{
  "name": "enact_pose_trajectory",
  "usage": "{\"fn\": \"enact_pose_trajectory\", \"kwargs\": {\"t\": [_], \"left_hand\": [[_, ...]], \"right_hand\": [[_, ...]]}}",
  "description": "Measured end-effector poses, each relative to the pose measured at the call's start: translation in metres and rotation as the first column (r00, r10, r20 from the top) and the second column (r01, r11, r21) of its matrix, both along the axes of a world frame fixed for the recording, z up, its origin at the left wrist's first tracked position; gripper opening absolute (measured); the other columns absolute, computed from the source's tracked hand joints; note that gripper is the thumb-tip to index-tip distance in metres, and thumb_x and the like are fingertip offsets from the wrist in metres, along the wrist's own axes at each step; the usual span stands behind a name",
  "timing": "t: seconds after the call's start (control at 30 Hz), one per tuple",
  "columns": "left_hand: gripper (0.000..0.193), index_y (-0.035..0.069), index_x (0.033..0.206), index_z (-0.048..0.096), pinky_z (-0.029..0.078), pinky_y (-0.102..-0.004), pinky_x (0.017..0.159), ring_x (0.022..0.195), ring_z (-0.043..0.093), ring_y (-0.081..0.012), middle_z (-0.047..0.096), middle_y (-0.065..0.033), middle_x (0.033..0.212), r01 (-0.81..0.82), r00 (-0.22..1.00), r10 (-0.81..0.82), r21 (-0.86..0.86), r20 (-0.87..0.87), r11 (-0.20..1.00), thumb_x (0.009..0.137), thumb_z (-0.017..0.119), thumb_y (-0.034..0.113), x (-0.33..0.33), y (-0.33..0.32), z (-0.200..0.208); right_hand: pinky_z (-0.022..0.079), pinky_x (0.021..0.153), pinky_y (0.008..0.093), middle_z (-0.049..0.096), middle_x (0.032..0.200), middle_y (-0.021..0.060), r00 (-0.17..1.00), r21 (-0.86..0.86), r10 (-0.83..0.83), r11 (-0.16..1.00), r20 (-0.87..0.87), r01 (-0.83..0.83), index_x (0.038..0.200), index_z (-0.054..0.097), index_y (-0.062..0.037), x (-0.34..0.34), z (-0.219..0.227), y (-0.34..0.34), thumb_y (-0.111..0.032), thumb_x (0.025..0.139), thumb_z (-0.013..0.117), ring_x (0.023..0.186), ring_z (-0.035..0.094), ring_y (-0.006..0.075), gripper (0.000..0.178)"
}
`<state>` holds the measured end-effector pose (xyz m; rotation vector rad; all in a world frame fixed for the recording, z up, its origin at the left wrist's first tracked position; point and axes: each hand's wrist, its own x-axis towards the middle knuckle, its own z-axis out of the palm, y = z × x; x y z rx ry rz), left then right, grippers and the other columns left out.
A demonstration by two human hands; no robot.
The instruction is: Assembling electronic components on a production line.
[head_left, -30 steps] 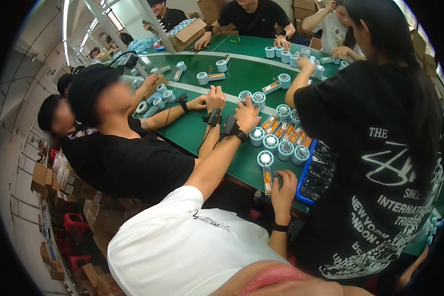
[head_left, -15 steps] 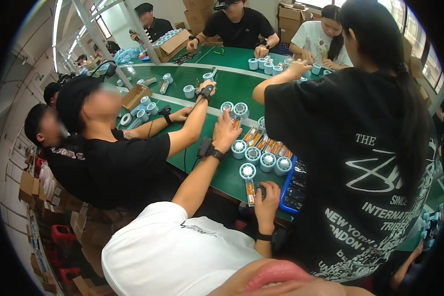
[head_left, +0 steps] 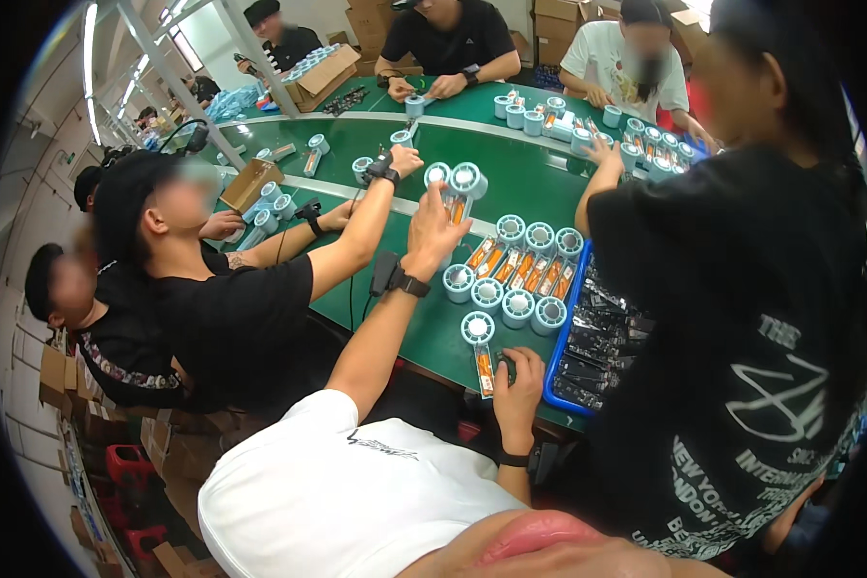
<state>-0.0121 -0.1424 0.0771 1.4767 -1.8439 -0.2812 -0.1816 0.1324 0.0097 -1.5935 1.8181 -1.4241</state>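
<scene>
My left hand is closed round the handles of two light-blue handheld fans, their round heads sticking out beyond my fingers. Orange strips show in the handle under my fingertips. At the table's near edge my right hand is curled, with a small dark thing partly hidden between thumb and fingers. Just left of it lies a single fan, its open handle pointing toward me with an orange part inside. Beyond it, more fans lie in two facing rows, handles side by side.
A blue tray of black parts stands right of the fans. A co-worker in black is close on my right, another on my left. Across the green table, people handle more fans. Cartons stand behind them.
My left hand has moved the two fans farther away, apart from the rows. My right hand stays beside the single fan. The co-worker on my right has shifted right, uncovering the tray.
</scene>
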Motion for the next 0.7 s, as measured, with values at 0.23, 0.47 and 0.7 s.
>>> {"fn": "enact_pose_trajectory", "kwargs": {"t": [0.23,0.47,0.7], "left_hand": [[0.086,0.009,0.141,0.04,0.056,-0.0524,0.094,0.115,0.068,-0.0458,0.066,-0.0253,0.127,0.02,0.999,-0.022,-0.087,-0.028,0.996,0.078,0.092,0.034,-0.036,-0.089,0.025],[0.09,0.007,0.139,0.043,0.056,-0.0532,0.092,0.109,0.071,-0.047,0.074,-0.0245,0.116,0.0,0.999,-0.003,-0.062,-0.039,0.998,0.074,0.093,0.044,-0.071,-0.223,0.027],[0.095,0.013,0.14,0.042,0.06,-0.0534,0.09,0.106,0.072,-0.0487,0.072,-0.0261,0.117,-0.086,0.993,0.079,0.079,0.089,0.993,0.064,0.092,0.036,-0.077,-0.38,-0.017]], "right_hand": [[0.05,0.096,0.0476,0.068,0.12,0.0177,0.999,0.007,0.002,1.0,-0.034,-0.002,0.115,0.072,-0.0013,-0.002,-0.003,0.003,-0.003,0.094,0.067,0.109,0.063,0.038,0.021],[0.055,0.088,0.0422,0.071,0.121,0.0185,0.997,0.034,-0.08,0.996,0.021,0.079,0.129,0.068,0.0005,0.001,-0.001,0.009,-0.004,0.101,0.061,0.1,0.069,0.0337,0.03],[0.056,0.086,0.0396,0.074,0.113,0.02,0.972,0.119,-0.223,0.969,0.067,0.214,0.136,0.066,0.0006,0.017,-0.006,-0.003,-0.001,0.105,0.049,0.095,0.071,0.0311,0.035]]}}
